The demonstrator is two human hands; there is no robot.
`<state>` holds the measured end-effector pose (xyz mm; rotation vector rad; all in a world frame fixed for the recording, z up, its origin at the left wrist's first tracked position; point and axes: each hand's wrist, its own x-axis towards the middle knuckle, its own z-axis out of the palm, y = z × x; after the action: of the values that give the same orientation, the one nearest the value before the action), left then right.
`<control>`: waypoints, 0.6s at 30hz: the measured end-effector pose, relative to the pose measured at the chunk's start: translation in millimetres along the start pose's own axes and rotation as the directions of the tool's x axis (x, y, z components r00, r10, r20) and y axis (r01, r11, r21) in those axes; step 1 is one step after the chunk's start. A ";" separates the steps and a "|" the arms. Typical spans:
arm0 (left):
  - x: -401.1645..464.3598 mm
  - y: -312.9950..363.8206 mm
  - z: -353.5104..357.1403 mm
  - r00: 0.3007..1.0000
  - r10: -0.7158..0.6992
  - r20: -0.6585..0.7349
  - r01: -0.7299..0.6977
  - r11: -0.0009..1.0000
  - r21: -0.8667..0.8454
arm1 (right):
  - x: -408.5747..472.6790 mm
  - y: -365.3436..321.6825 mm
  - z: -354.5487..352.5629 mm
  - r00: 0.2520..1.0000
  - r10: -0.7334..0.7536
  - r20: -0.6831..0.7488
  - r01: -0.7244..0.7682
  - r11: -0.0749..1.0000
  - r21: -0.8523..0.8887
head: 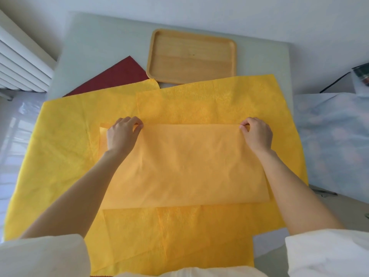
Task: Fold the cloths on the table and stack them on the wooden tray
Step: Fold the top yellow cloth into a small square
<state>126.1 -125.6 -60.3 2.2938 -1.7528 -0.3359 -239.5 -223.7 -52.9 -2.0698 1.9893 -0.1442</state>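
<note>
Soft, even daylight fills the scene, bright and slightly cool, apparently coming from the left, where glare washes out the shiny plastic sheet (19,124). Shadows are faint (only a thin one under the forearms). The wide-angle lens bows the table (265,62) edges and stretches the corners. The sleeves (43,256) nearest the camera look soft; the centre is reasonably sharp.

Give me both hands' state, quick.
Left hand: pinching the orange cloth at its far left corner.
Right hand: pinching its far right corner.
</note>
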 end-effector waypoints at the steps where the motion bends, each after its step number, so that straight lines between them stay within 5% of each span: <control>1: 1.6 0.4 0.6 1.000 -0.003 0.004 0.003 1.000 0.011 | 1.3 -0.1 0.7 1.000 0.003 -0.003 -0.003 1.000 -0.008; 11: 4.1 1.1 8.6 0.999 -0.036 -0.008 0.036 0.999 0.013 | 5.6 1.1 6.3 1.000 -0.002 -0.023 0.001 0.999 -0.036; 14: -3.2 -0.4 8.1 0.996 0.027 -0.081 -0.024 0.999 0.039 | -4.9 -9.9 2.2 0.994 -0.082 -0.074 0.074 0.991 -0.111; 18: -42.8 5.9 -6.2 0.989 0.012 -0.145 -0.038 0.983 -0.178 | -63.6 -59.0 4.8 0.950 -0.301 -0.087 0.306 0.950 0.054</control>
<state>111.8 -85.5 -50.9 2.1125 -1.6097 -0.3039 -184.8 -158.6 -35.2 -2.3461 1.6659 -0.3510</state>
